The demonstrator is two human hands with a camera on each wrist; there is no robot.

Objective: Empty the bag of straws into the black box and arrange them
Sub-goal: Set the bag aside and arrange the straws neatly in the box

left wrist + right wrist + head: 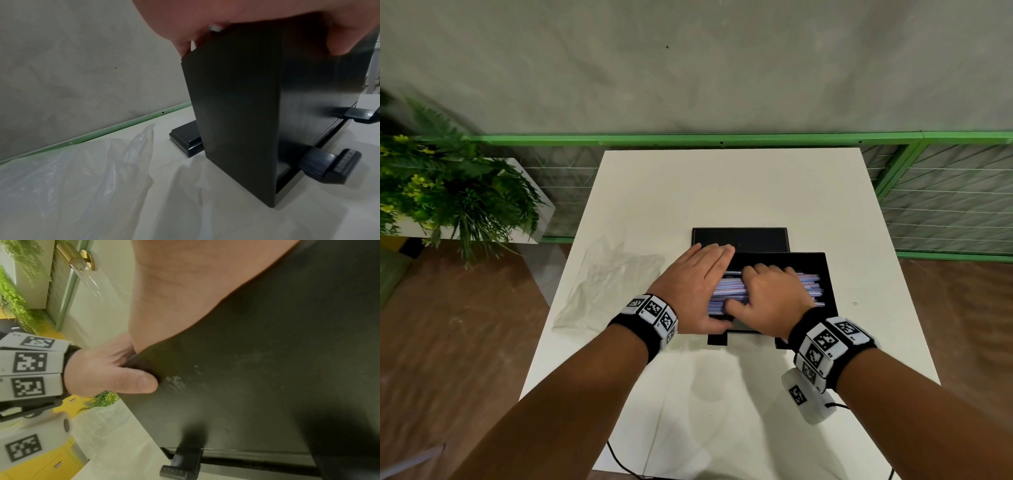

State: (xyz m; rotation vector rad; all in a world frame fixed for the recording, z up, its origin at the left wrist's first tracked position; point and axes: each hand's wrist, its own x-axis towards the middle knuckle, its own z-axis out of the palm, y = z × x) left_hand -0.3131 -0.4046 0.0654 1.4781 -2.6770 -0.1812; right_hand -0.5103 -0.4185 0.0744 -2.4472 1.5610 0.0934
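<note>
Left hand (693, 287) was clamped over the left wall of the black box (827, 284), thumb on the near side, right hand (767, 298) lay flat with loose fingers on the straws (726, 291) inside, and the empty bag (606, 284) sat just left on the white table (722, 192).

On the table (722, 192) we list a box (825, 274), standing on a stand (329, 164) near the table's middle. In the box we find the straws (729, 291), lying crosswise from left to right. Over the box's left edge we note the left hand (695, 284); on top of the straws, to its right, the right hand (774, 301). Left of the box on the table lies the bag (606, 284). Behind the box lies the lid (739, 238). Off the table's left side we record a plant (448, 192).
</note>
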